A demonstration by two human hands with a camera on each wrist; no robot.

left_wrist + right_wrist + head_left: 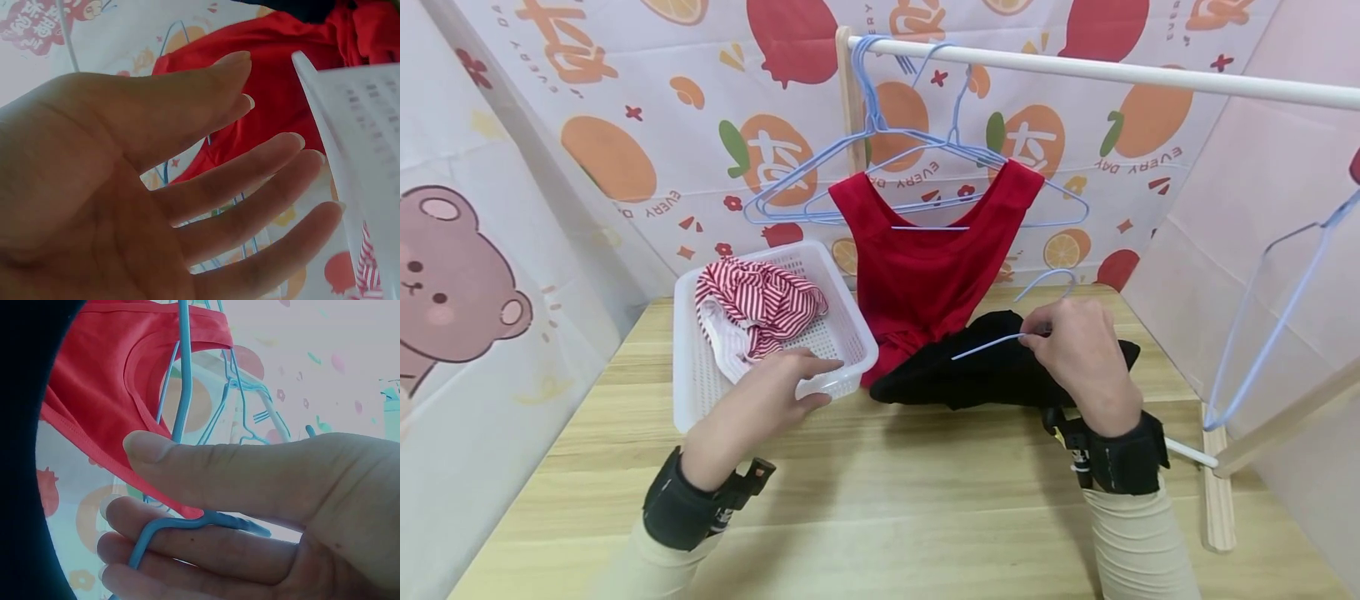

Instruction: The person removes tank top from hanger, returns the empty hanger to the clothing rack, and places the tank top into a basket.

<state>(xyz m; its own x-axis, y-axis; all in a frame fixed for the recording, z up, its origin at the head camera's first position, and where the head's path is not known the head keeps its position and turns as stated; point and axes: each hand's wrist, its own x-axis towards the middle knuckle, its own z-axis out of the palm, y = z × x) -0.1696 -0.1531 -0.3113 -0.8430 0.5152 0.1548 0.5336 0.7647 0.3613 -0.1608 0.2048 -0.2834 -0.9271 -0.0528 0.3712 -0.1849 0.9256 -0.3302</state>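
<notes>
My right hand (1078, 346) pinches a light blue wire hanger (988, 346) near the base of its hook. In the right wrist view the hanger's bent wire (181, 522) lies between thumb and fingers. Black cloth (955, 375) hangs around the hanger, low over the table; what garment it is cannot be told. My left hand (778, 387) is beside the white basket (853, 333), fingers extended and thumb apart, holding nothing. Whether it touches the rim is unclear. Behind the black cloth, a red sleeveless top (925, 267) hangs from a blue hanger on the rail, its lower part bunched.
Inside the basket lies a red-and-white striped garment (767, 300). Several blue hangers (790, 187) hang on the white rail (1105, 71), which spans the back. One more hanger (1273, 325) hangs at the right, by the wooden stand foot (1219, 508). A wooden table (917, 500) lies beneath.
</notes>
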